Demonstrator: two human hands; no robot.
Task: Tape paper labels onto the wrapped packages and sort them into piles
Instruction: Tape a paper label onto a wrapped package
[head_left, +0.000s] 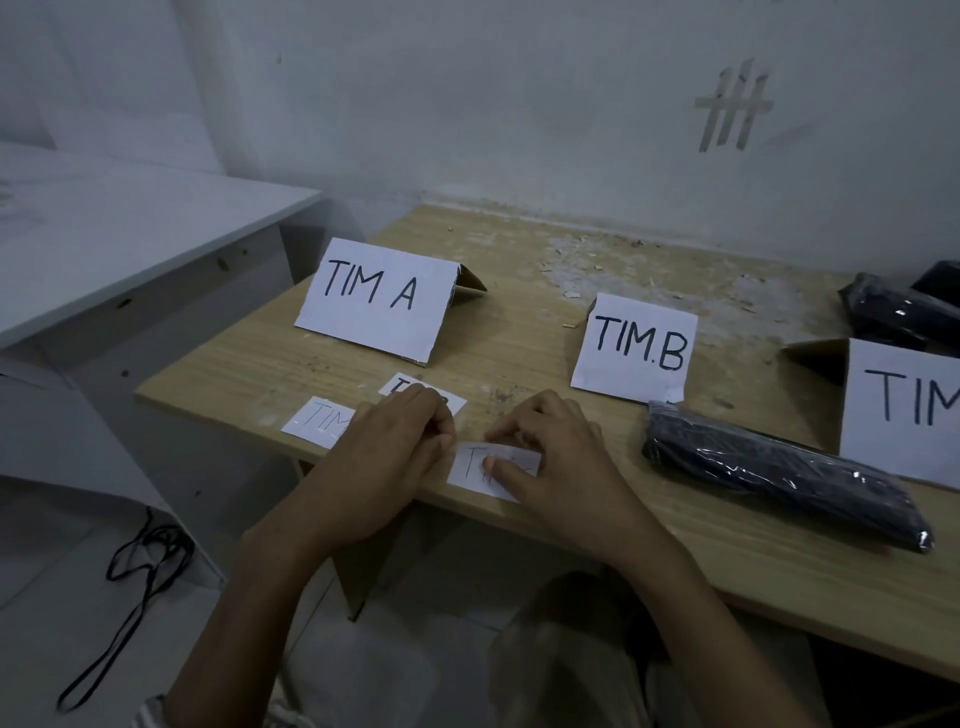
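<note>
While left hand (395, 447) and right hand (553, 460) both pinch one paper label (467, 470), labelling is just beginning; next, lay it flat on the wrapped package (779, 483).

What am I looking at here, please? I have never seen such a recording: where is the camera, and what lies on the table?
No machine here: a person wears one camera on the head, so you look down at their own hands. The left hand and right hand hold a small label at the table's near edge; the right thumb presses on it. Two other labels lie to its left. Folded signs stand behind: TIM A, TIM.B and a third sign, cut off by the frame. A dark wrapped package lies on the right, more packages at the back.
</note>
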